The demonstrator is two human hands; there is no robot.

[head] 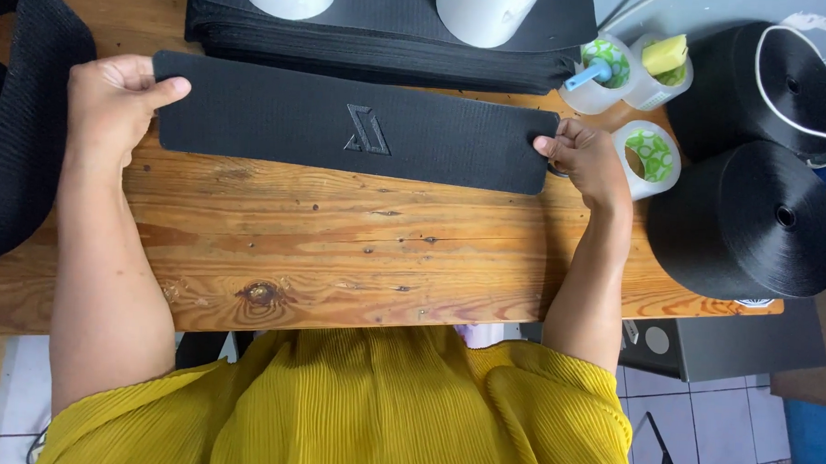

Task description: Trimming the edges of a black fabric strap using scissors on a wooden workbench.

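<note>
A wooden bench (pixel 339 257) lies bare across its near half, open room between the worker's forearms. Across its far half a long black textured panel (pixel 343 129) with rounded corners and a raised emblem lies flat, its far edge just beside a stack of black sheets (pixel 383 53). Two large black tape rolls (pixel 747 221) crowd the bench's right end, one overhanging the edge. Black ribbed fabric (pixel 18 127) borders the left. The left hand (pixel 111 98) grips the panel's left end, thumb on top; the right hand (pixel 585 160) pinches its right end, hard against three small cups (pixel 649 153) with green patterns.
</note>
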